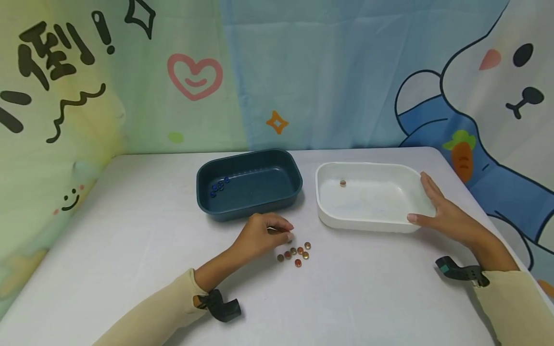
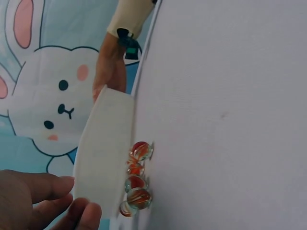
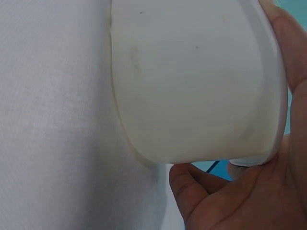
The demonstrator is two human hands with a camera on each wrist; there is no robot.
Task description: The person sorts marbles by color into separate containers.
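Note:
My left hand (image 1: 265, 234), fingers bent and fingertips close together, hovers at the edge of a group of glass marbles (image 1: 293, 251). In the left wrist view, thumb and fingers (image 2: 88, 218) show no marble between them; orange-swirled marbles (image 2: 139, 197) lie beyond the fingertips. At the right, my right hand (image 1: 450, 218) grips the end of a white plastic basin (image 1: 368, 223), thumb on the front side and fingers around the far right corner. The right wrist view shows this hand (image 3: 240, 201) against the basin's end wall (image 3: 192, 96). One marble (image 1: 343, 183) lies inside the basin.
Left of the white basin stands a dark teal basin (image 1: 255, 211) with several blue marbles (image 1: 220, 186) in its left part. A white cloth (image 1: 130, 230) covers the table. Behind hangs a printed curtain (image 1: 324, 77). Both wrists wear dark camera mounts (image 1: 222, 307).

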